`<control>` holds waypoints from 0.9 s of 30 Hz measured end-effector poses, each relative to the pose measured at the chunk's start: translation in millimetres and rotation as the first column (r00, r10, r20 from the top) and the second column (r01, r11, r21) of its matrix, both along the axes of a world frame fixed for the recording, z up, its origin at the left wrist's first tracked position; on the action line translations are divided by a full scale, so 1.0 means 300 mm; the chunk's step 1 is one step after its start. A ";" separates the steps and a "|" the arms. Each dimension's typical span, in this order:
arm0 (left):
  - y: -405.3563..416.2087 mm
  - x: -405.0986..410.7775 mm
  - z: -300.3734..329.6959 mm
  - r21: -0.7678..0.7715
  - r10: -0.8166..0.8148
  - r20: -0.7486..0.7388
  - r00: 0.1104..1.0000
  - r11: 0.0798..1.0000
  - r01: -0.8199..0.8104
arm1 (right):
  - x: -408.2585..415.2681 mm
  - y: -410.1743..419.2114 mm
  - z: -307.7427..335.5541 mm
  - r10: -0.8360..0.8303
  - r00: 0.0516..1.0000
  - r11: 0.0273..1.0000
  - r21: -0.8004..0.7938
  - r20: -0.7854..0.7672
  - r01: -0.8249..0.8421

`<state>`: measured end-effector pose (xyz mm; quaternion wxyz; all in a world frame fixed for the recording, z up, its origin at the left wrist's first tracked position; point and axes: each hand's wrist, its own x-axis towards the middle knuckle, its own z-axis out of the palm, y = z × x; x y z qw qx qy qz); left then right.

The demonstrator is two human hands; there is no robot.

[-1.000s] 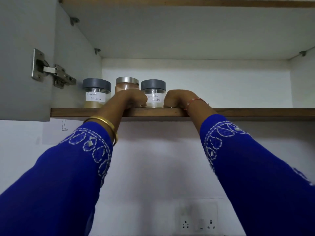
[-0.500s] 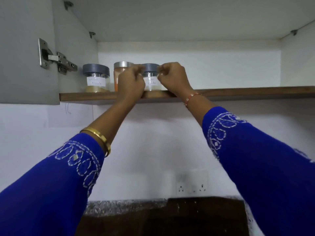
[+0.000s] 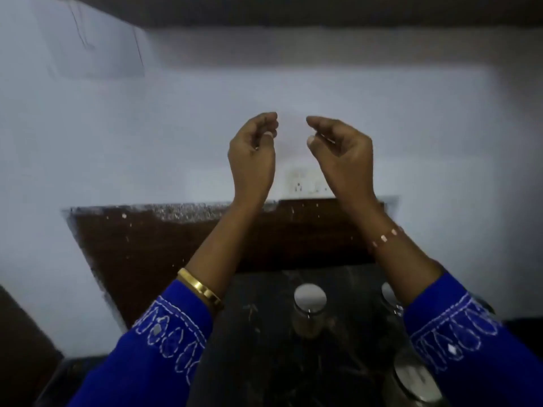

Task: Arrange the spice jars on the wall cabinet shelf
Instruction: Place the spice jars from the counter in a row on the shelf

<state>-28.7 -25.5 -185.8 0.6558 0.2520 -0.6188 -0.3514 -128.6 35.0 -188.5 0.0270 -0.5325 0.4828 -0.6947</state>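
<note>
The nearest spice jar (image 3: 310,311) stands upright on the dark countertop (image 3: 258,333) well below both of your hands, its silver lid facing up at you, so its long axis runs vertical and any reach for it goes straight down. It sits below and between your two wrists, a little closer to the line of your right hand (image 3: 342,148) than to your left hand (image 3: 252,151), though the right forearm has to drop past a second jar (image 3: 389,295) whose lid peeks out just beside that sleeve. A third jar (image 3: 411,377) lies lower still, under your right sleeve at the bottom edge, blurred but also lid-up. Both hands are raised in front of the wall, empty, fingers loosely curled and the two apart from each other with bare wall showing between them; neither touches anything. My judgement is that the right hand is the better placed for the middle jar, gripping around the glass body from above or from the side. The countertop is dark and streaked, with a brown backsplash (image 3: 164,239) rising behind it and a wall socket (image 3: 305,180) just behind your hands. The dark underside of the cabinet (image 3: 293,10) runs across the top of the view; the shelf itself is out of sight above.
</note>
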 end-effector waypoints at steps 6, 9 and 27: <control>0.070 -0.042 -0.327 0.270 -0.167 0.092 0.982 0.953 0.137 | -0.035 0.089 -0.407 -0.023 0.973 0.966 0.257 0.229 -0.037; 0.084 -0.047 -0.486 0.361 -0.214 0.210 0.954 0.924 0.127 | -0.057 0.093 -0.607 -0.119 0.961 0.886 0.463 0.248 -0.010; 0.043 -0.026 -1.004 0.744 -0.419 0.526 0.740 0.648 -0.162 | -0.156 -0.084 -0.963 0.292 0.889 0.284 0.920 -0.353 0.272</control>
